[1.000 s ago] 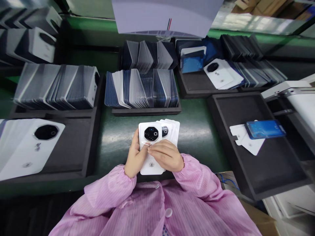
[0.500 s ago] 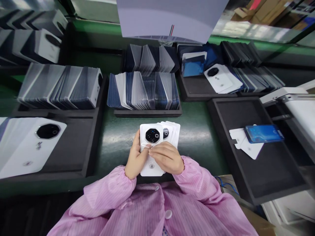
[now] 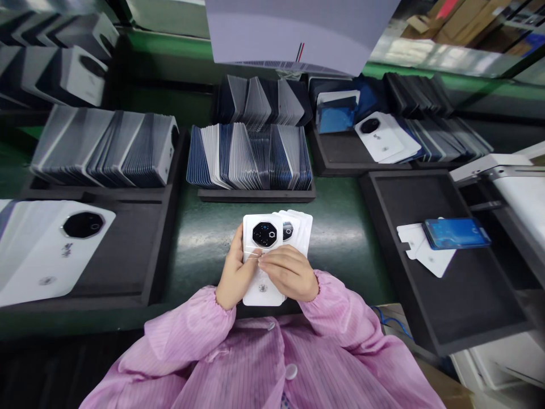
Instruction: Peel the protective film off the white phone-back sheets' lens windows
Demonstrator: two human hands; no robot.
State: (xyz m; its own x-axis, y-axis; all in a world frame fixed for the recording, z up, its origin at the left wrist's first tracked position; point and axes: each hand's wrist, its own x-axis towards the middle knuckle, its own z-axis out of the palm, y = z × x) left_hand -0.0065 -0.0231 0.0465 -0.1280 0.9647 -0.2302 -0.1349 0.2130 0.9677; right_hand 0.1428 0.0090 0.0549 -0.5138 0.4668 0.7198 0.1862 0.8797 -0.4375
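- My left hand (image 3: 233, 272) grips a fanned stack of white back covers (image 3: 264, 255); my right hand (image 3: 289, 272) pinches the top one.
- Full trays (image 3: 251, 156) ahead; tray to my right (image 3: 460, 284) nearly bare: most work remains, I judge.

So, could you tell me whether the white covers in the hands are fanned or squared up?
Fanned: behind the front white cover, others' edges step out rightward.

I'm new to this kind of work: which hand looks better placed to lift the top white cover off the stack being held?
Probably the right hand: its fingertips already rest on the top white cover. The left hand is wrapped round the stack's left edge, supporting it.
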